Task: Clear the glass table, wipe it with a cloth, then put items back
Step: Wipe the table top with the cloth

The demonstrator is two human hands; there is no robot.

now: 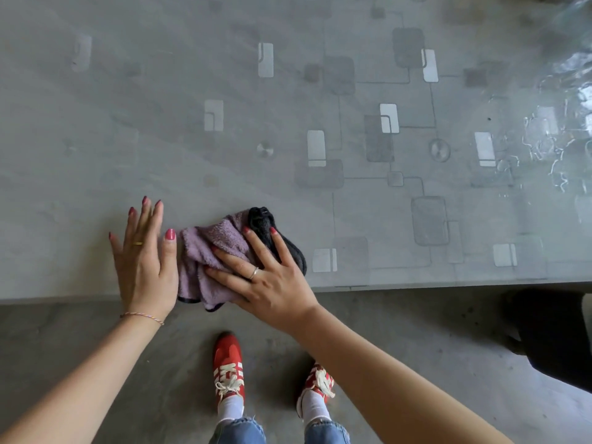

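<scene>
Near the glass desk (352, 107) edge, right hand (272, 283) presses flat on the cloth (208, 251) — left hand (144, 264) flat, empty — so sweep with even overlapping strokes.

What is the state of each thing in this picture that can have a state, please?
glass table: bare of items where it shows, with bright rippled glare at its right side.
cloth: crumpled, lilac with a black part, lying at the table's near edge.
right hand: fingers straight and spread, pressing on the cloth.
left hand: flat, fingers straight, resting on the glass beside the cloth.
shoelaces: tied.
</scene>
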